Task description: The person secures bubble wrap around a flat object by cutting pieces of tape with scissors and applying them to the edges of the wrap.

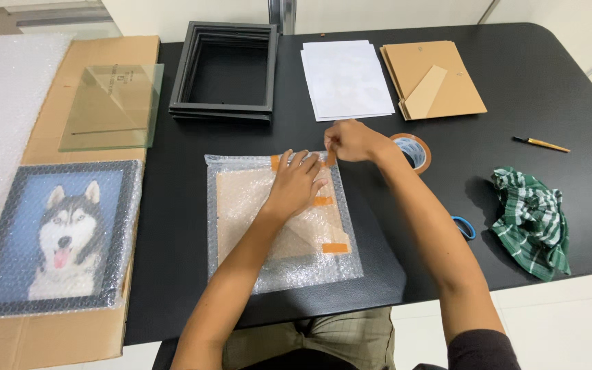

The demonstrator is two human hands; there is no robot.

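Wrapped frame (pixel 282 223) lies face down near the front edge of the counter (pixel 549 75), middle, backing board showing through the bubble wrap. Left hand (pixel 296 183) lies flat on it, fingers spread and pressed down toward the top edge, apparently pinning the wrap fold so it stays put. Right hand (pixel 353 140) sits just past the frame's top right corner, thumb and fingers pressed together on an orange tape strip (pixel 329 157) at the top edge; looks like it's laying it across the fold. More orange tape pieces (pixel 335 247) already sit down the right side of the wrap, so the seam runs that way. Tape roll (pixel 412 151) lies just beside the right hand, close for quick reach. Blue-handled tool (pixel 465 227), partly hidden by the right forearm, can't tell what kind. Green checked cloth (pixel 532 223) is bunched toward the front right edge, pencil (pixel 541 144) further back on the right. Along the back edge: stack of black frames (pixel 224 68), white sheets (pixel 346 79), brown backing boards (pixel 433 79), lined up as supply. Off the left edge, on cardboard (pixel 70 336): glass pane (pixel 112 106) at the back, wrapped dog picture (pixel 56 236) at the front, face up, set aside.
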